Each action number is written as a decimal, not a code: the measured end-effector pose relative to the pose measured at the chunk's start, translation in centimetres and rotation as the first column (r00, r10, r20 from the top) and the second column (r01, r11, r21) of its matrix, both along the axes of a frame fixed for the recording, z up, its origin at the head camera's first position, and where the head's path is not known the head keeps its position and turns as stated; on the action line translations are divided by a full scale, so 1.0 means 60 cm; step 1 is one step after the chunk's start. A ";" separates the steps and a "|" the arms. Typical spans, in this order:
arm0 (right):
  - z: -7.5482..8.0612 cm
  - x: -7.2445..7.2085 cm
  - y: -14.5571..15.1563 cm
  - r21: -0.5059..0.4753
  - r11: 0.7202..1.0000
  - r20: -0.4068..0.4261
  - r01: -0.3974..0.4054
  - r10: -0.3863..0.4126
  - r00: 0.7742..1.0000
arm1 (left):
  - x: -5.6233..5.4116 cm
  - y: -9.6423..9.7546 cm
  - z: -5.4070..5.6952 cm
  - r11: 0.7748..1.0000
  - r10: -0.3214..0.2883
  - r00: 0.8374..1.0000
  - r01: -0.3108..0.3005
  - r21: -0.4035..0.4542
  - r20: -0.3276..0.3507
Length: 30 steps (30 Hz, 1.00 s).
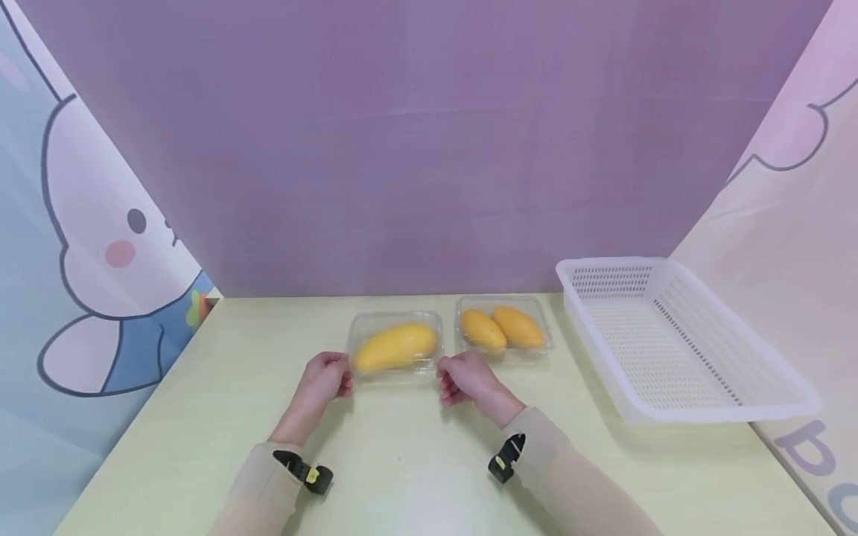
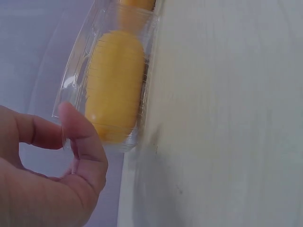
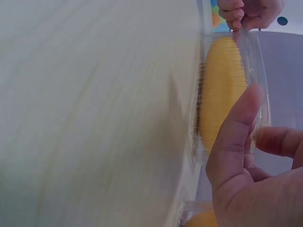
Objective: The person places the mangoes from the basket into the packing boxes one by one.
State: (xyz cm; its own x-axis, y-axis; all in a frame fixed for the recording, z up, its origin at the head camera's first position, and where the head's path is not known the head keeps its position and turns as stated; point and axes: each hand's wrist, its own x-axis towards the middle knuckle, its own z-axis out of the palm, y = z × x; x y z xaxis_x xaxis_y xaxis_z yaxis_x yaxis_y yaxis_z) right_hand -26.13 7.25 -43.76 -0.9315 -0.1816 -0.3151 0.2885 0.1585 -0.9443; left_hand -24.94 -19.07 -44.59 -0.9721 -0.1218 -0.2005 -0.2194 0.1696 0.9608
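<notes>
One large yellow mango (image 1: 395,347) lies in a clear plastic clamshell box (image 1: 429,370) on the table. At the box's near left corner my left hand (image 1: 327,374) pinches the clear rim between thumb and index finger. My right hand (image 1: 468,378) pinches the rim at the near right corner in the same way. From the left wrist, the mango (image 2: 116,85) shows through the ribbed plastic wall. Whether the lid is latched, I cannot tell. Just to the right sits a second clear box (image 1: 546,327) with two smaller orange-yellow mangoes (image 1: 503,329) inside.
A white perforated plastic basket (image 1: 724,412) stands on the right side of the pale wooden table (image 1: 402,476). Behind the boxes rises a purple backdrop (image 1: 429,149). Printed cloth (image 1: 121,223) hangs at the left side, and another sheet borders the right.
</notes>
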 end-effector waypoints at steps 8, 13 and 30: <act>-0.002 -0.010 0.000 -0.042 0.999 0.024 0.006 -0.005 1.000 | -0.013 0.004 0.002 1.000 0.016 1.000 -0.016 0.014 0.012; -0.006 -0.013 0.002 -0.046 0.999 0.016 0.000 0.001 1.000 | -0.017 0.005 -0.001 0.999 0.038 0.999 -0.038 0.031 -0.004; 0.018 0.016 0.037 0.092 0.996 -0.125 -0.004 0.016 0.992 | 0.017 0.007 0.018 0.920 0.063 0.985 -0.118 -0.373 -0.158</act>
